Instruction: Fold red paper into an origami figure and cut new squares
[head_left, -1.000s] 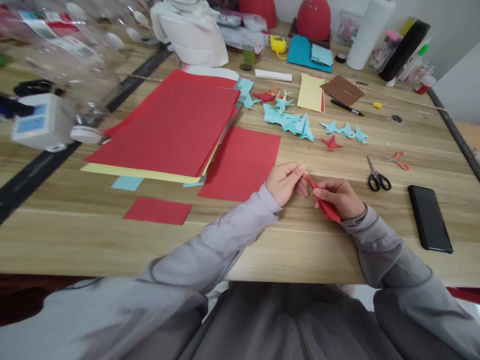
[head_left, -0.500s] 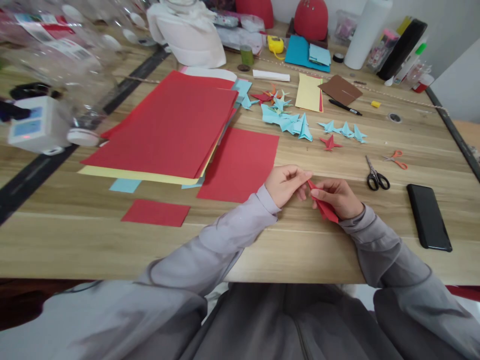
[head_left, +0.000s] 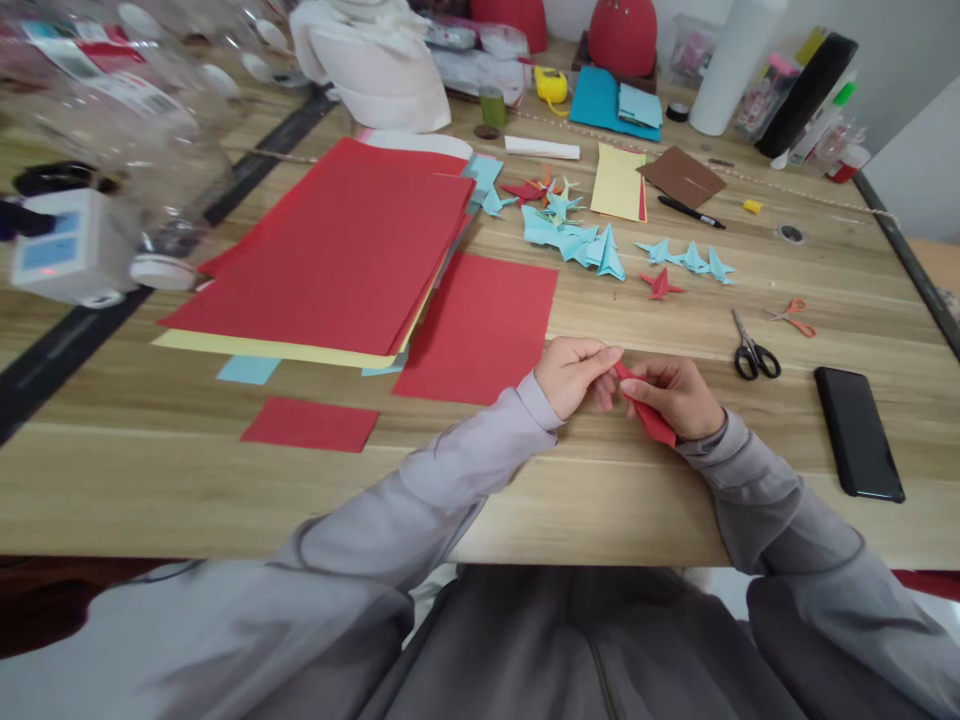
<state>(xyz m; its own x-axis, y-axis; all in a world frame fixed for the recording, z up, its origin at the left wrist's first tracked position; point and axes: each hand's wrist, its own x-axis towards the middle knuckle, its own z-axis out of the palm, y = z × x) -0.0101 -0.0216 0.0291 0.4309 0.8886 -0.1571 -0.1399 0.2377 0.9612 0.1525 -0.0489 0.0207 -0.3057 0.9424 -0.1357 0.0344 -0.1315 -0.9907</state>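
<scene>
A narrow piece of folded red paper [head_left: 651, 418] is pinched between the thumb and fingers of my right hand [head_left: 679, 395]. My left hand [head_left: 576, 376] has its thumb and fingers closed at the upper tip of the same paper. Both hands are just above the table near its front edge. Left of my left hand lies a large red sheet [head_left: 487, 325], and a smaller red rectangle [head_left: 311, 424] lies further left. Beyond my hands sit a folded red paper star shape [head_left: 661, 284] and several folded light blue pieces [head_left: 574, 243].
Black scissors [head_left: 752, 352], small orange scissors [head_left: 796, 315] and a black phone [head_left: 859, 433] lie at the right. A stack of large sheets [head_left: 330, 250] covers the left. Plastic bottles [head_left: 112, 100] and a white device [head_left: 73, 248] stand at the far left.
My left hand has moved very slightly down, its thumb a little lower over the paper's tip. The folded paper stays in my right hand.
</scene>
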